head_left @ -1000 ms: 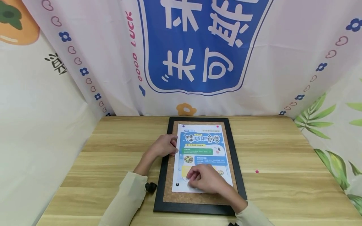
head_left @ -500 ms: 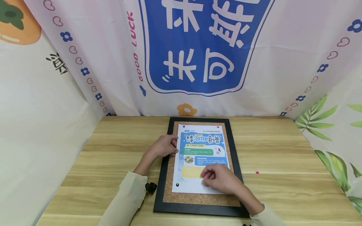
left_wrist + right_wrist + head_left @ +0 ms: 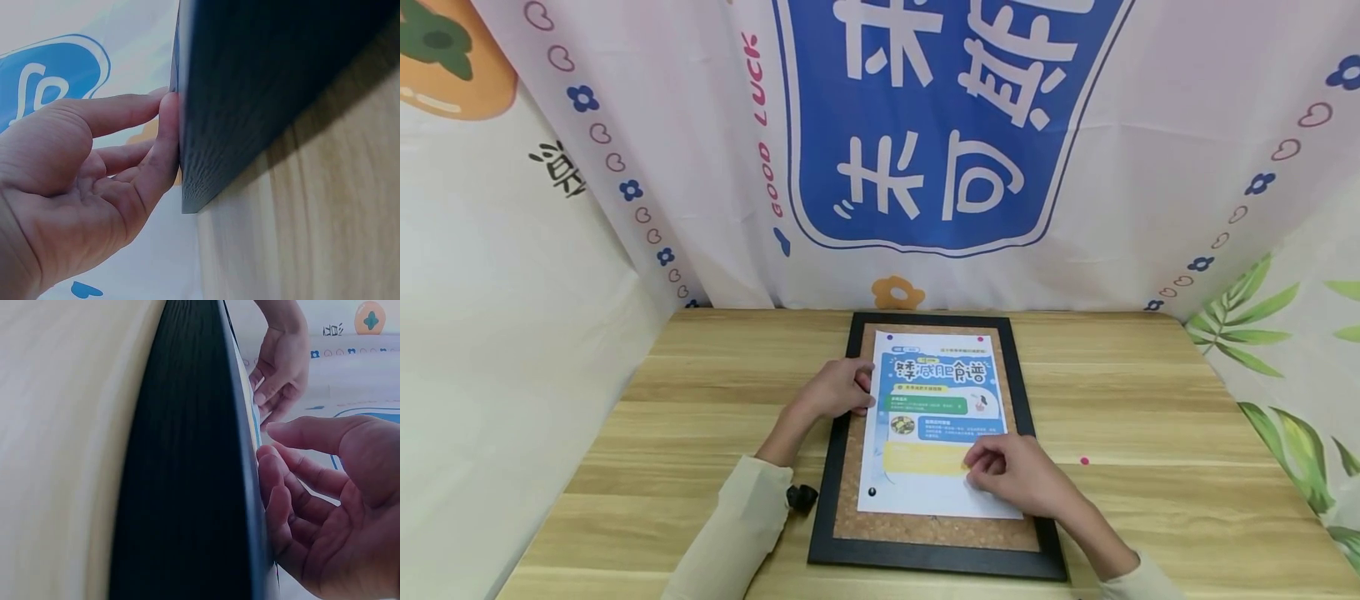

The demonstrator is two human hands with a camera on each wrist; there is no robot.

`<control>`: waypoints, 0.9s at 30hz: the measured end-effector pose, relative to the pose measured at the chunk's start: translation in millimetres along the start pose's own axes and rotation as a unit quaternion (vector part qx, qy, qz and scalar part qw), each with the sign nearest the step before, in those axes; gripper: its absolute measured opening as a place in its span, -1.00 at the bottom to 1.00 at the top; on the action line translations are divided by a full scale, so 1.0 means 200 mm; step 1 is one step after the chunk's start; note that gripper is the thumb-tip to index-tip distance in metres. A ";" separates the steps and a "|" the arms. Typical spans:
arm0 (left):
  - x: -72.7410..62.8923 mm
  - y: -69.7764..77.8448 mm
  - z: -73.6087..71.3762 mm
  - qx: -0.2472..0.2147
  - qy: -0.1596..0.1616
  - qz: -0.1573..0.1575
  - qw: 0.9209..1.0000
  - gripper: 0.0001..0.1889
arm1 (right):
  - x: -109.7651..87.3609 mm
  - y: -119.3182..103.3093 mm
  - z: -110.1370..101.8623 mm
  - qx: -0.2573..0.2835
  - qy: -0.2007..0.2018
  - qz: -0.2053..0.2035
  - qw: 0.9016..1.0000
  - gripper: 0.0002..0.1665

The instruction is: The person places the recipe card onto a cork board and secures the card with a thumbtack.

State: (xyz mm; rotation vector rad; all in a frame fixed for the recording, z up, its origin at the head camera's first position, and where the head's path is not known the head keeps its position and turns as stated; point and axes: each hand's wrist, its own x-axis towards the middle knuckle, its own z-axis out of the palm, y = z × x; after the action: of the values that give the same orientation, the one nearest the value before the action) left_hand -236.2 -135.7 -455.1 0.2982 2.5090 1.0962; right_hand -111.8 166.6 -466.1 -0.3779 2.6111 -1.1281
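A printed sheet of paper (image 3: 925, 496) in blue, green and yellow lies on a corkboard (image 3: 936, 532) with a black frame. A dark push pin (image 3: 890, 337) and a pink push pin (image 3: 981, 339) sit at its top corners, a black push pin (image 3: 872, 492) at the lower left. My left hand (image 3: 837, 387) rests across the frame's left side, loosely bent fingertips at the sheet's left edge. Over the sheet's lower right is my right hand (image 3: 1022, 475), its fingers relaxed and thumb apart from them in the right wrist view (image 3: 331, 506), with nothing visible in it.
Right of the board, a pink push pin (image 3: 1084, 461) lies on the wooden table (image 3: 1150, 400). A small black object (image 3: 802, 498) is at the left cuff. Printed cloth (image 3: 1075, 233) hangs behind the table's far edge.
My right hand has moved rightward across the lower part of the sheet, away from the black push pin. The left hand stays at the left edge.
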 end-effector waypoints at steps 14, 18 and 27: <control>0.00 0.00 0.01 0.003 -0.002 -0.002 1.000 -0.31 | -0.09 0.09 -0.11 -0.002 0.027 0.023 0.999 -0.91; 0.00 -0.01 0.01 -0.001 0.000 -0.003 1.000 -0.32 | -0.11 0.13 -0.15 -0.008 0.026 0.025 0.999 -0.90; 0.00 0.00 0.00 -0.005 0.000 -0.001 1.000 -0.32 | -0.14 0.22 -0.26 -0.030 0.048 0.033 0.998 -0.89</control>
State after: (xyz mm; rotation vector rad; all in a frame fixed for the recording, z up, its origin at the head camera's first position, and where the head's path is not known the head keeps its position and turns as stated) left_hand -236.8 -135.7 -455.9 0.2912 2.5021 1.1084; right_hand -109.1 239.2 -460.6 -0.2522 2.7239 -1.0740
